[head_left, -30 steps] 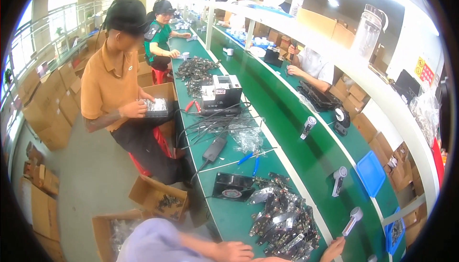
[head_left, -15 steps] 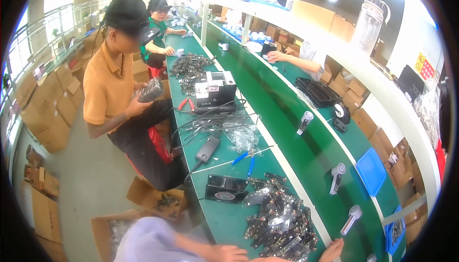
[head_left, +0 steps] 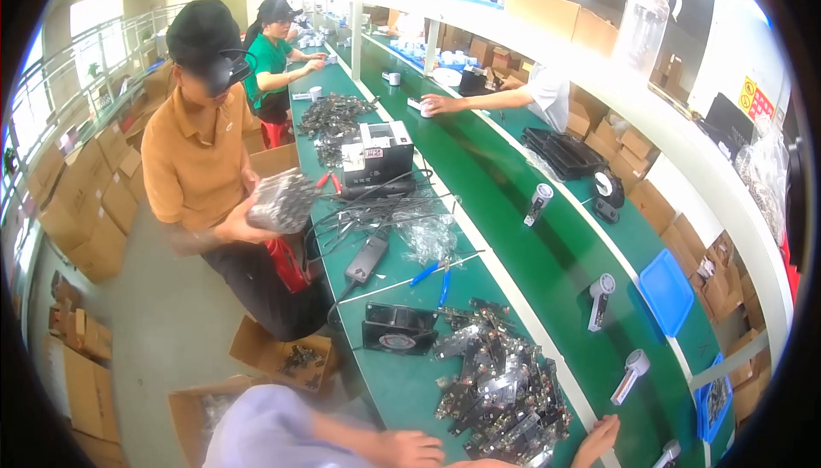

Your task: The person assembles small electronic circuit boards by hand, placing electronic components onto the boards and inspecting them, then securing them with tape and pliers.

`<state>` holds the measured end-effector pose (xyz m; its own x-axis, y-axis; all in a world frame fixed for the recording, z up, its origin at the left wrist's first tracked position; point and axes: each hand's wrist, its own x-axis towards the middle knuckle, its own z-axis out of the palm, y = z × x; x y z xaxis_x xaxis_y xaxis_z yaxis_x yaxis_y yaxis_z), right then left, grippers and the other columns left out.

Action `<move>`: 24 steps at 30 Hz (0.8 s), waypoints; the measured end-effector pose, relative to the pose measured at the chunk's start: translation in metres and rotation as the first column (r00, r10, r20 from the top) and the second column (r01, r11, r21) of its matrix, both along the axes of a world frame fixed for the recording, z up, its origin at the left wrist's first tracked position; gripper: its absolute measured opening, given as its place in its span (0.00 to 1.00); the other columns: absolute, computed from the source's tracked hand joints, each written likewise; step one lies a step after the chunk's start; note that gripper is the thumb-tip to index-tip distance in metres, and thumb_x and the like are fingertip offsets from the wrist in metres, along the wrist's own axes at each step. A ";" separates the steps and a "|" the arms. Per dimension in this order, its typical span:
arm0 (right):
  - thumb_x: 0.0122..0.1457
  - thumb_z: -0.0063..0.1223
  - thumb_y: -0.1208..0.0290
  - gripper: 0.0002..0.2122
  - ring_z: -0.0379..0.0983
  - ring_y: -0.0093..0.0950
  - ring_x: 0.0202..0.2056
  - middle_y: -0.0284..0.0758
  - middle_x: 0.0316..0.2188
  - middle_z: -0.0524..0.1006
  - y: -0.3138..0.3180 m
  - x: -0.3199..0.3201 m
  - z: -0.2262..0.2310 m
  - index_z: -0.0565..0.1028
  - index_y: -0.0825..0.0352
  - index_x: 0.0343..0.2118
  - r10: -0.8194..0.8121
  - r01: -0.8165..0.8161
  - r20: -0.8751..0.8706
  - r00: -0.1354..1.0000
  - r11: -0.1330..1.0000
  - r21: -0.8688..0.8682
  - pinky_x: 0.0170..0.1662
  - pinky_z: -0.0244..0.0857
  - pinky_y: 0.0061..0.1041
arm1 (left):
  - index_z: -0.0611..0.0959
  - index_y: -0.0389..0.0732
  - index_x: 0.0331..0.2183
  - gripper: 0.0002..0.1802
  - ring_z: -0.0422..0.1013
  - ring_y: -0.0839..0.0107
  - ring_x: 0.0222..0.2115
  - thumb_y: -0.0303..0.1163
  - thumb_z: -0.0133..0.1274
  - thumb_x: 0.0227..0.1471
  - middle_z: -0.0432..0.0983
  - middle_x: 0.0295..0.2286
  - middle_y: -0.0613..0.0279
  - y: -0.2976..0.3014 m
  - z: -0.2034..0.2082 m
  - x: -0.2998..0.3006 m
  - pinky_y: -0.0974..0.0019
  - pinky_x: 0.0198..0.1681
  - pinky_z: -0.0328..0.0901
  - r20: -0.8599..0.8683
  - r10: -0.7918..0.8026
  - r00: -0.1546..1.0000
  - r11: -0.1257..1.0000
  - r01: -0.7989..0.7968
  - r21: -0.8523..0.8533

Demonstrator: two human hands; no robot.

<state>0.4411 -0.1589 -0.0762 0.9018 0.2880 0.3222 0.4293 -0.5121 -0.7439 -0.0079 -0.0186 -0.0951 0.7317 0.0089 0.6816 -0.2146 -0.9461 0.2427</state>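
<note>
At the lower edge, my left hand (head_left: 410,449) lies on the green table, its fingers loosely stretched and holding nothing visible; the bottom of the picture cuts it off. My right hand (head_left: 599,441) is at the white strip beside the green conveyor belt, fingers slightly bent and apart, with nothing seen in it. Between my hands and just beyond them spreads a heap of black and silver metal parts (head_left: 500,382). A square black fan (head_left: 398,329) stands left of the heap. Closest to my right hand on the belt lies a white round-headed handheld device (head_left: 631,376).
Blue-handled pliers (head_left: 434,278), a black power adapter (head_left: 368,259), cables and a black-and-white box (head_left: 376,158) lie farther up the table. Seated at left, a co-worker in orange holds a wrapped block of parts (head_left: 286,199). Blue trays (head_left: 667,293) line the belt's right side.
The orange-shirted co-worker has lowered and turned the wrapped block. Across the belt, another person's hand has reached out onto a white device. The view has shifted slightly; my hands hardly moved.
</note>
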 end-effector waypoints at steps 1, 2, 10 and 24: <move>0.74 0.46 0.59 0.19 0.74 0.31 0.27 0.38 0.26 0.77 -0.007 0.011 -0.011 0.78 0.72 0.37 0.012 -0.014 0.052 0.999 0.999 0.032 0.31 0.68 0.33 | 0.85 0.52 0.30 0.14 0.77 0.60 0.41 0.47 0.66 0.40 0.81 0.35 0.69 0.000 0.005 -0.004 0.56 0.31 0.67 -0.005 -0.014 1.000 1.000 0.014 -0.010; 0.77 0.40 0.55 0.23 0.68 0.26 0.23 0.33 0.21 0.70 -0.015 0.019 -0.023 0.75 0.72 0.34 0.024 -0.030 0.104 0.994 0.998 0.062 0.27 0.62 0.30 | 0.84 0.48 0.41 0.18 0.76 0.59 0.45 0.44 0.60 0.48 0.80 0.41 0.64 0.003 0.011 -0.009 0.56 0.38 0.69 -0.152 -0.050 0.987 0.996 0.038 -0.083; 0.77 0.40 0.56 0.22 0.67 0.23 0.24 0.32 0.21 0.70 0.002 -0.003 -0.002 0.75 0.72 0.34 0.042 -0.047 0.063 0.997 0.995 0.089 0.27 0.61 0.26 | 0.84 0.45 0.34 0.07 0.77 0.65 0.44 0.36 0.61 0.53 0.81 0.40 0.67 -0.011 0.022 -0.002 0.66 0.36 0.69 -0.009 0.081 0.997 0.996 -0.081 -0.042; 0.69 0.57 0.64 0.14 0.81 0.45 0.43 0.51 0.40 0.83 0.033 -0.008 0.021 0.80 0.74 0.44 -0.130 0.118 0.087 0.988 0.985 0.128 0.50 0.73 0.40 | 0.87 0.51 0.32 0.07 0.80 0.69 0.40 0.34 0.66 0.46 0.84 0.35 0.76 0.003 0.054 -0.003 0.68 0.34 0.66 -0.111 0.130 0.985 0.989 -0.136 -0.053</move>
